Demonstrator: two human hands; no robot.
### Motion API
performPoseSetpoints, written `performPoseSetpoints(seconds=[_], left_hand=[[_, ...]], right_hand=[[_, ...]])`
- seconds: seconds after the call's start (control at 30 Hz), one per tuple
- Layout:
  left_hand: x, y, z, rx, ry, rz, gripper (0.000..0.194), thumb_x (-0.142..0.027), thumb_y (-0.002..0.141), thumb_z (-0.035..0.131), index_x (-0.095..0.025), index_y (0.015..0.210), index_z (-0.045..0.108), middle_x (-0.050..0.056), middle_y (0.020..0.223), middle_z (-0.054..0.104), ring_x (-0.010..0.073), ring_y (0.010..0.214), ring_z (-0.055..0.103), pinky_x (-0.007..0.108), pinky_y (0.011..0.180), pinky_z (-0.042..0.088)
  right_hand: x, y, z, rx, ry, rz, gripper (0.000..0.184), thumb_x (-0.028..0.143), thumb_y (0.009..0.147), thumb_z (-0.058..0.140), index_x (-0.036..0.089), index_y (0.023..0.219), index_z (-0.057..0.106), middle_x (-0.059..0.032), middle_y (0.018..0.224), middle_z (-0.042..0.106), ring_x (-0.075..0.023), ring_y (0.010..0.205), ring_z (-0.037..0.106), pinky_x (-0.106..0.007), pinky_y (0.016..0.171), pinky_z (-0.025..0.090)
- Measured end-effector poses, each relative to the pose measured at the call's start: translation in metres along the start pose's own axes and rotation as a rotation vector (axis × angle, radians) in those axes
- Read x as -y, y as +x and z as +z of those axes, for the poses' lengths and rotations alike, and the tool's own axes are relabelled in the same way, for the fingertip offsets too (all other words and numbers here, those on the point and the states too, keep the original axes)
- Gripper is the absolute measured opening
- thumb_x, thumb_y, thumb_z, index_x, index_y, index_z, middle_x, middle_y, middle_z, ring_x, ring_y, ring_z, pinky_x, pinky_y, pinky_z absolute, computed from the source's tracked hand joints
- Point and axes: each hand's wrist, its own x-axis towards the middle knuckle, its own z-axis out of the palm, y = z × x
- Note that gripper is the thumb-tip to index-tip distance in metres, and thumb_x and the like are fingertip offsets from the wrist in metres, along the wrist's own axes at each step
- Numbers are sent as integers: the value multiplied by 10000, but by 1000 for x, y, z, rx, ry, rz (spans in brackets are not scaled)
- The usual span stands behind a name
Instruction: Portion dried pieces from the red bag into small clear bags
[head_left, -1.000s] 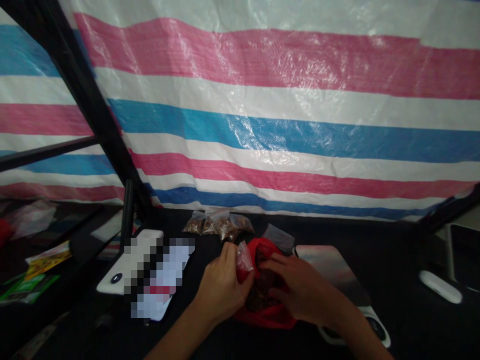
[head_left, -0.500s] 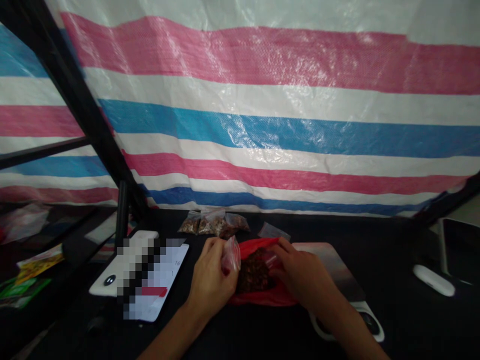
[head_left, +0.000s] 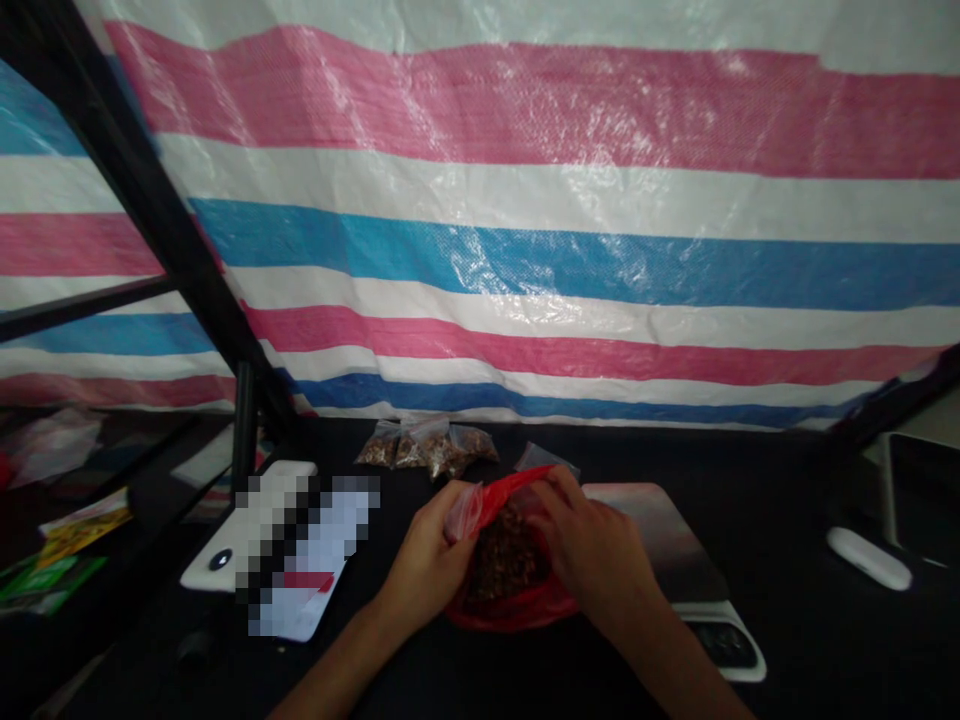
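Observation:
A red plastic bag (head_left: 517, 613) lies open in front of me, filled with small brown dried bits (head_left: 504, 558). At its left side my left hand (head_left: 433, 545) is closed, pinching a small clear zip bag (head_left: 463, 512). My right hand (head_left: 596, 535) is closed at the bag's right side, its fingers gripping the red rim. Part of the right fingertips is hidden inside the opening. Behind the red bag, several filled zip bags (head_left: 426, 447) lie together, with a flat clear zip bag (head_left: 547, 460) to their right.
A kitchen scale (head_left: 664, 530) sits beneath and beyond my right forearm. Left of my hands lie a white device (head_left: 210, 570) and a phone (head_left: 304, 622). Farther right is a white oval case (head_left: 870, 558). A black frame post (head_left: 161, 220) and striped sheeting (head_left: 525, 270) stand behind.
My right hand has shifted slightly to the red bag's rim, which is now raised at the back. The red bag has come nearer to me. My left hand keeps the zip bag.

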Motion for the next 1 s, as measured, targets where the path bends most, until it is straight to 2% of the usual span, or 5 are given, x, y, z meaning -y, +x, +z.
performPoseSetpoints(seconds=[0.3,0.57,0.7,0.83,1.0], left_hand=[[4,-1,2,-38,-94,-27,143,-283,920,519,-215,1026,586,19,959,711,184,860,665,256,789,512],[0,-5,-1,-177,320,-55,303,-219,876,522,-229,1178,543,75,1130,665,250,1084,628,381,971,463],[-10,-5,-1,-137,470,-208,165,-316,887,538,-241,1033,533,78,1060,698,279,996,685,362,843,482],[-20,-7,1,-87,680,-356,197,-417,886,553,-248,970,496,97,914,725,335,841,726,340,680,436],[-12,-9,2,-54,350,-319,135,-353,885,574,-244,946,522,56,814,730,277,789,729,305,657,445]], right_hand=[[-4,0,4,51,65,-92,472,19,852,520,253,1244,639,-89,1345,626,-220,912,709,-340,800,493],[-6,-7,-7,-24,222,-172,304,165,936,546,249,1208,651,-71,1287,636,-236,1001,666,-380,901,448],[-4,-7,-5,45,275,-197,258,150,915,555,197,1140,672,-94,1220,676,-273,1128,608,-406,983,398],[-2,-3,1,72,181,-167,336,103,861,582,158,1182,665,-125,1247,675,-307,1170,563,-434,1015,360],[0,-2,4,56,209,-208,300,119,875,583,175,1154,678,-113,1261,665,-293,1171,547,-424,998,356]])
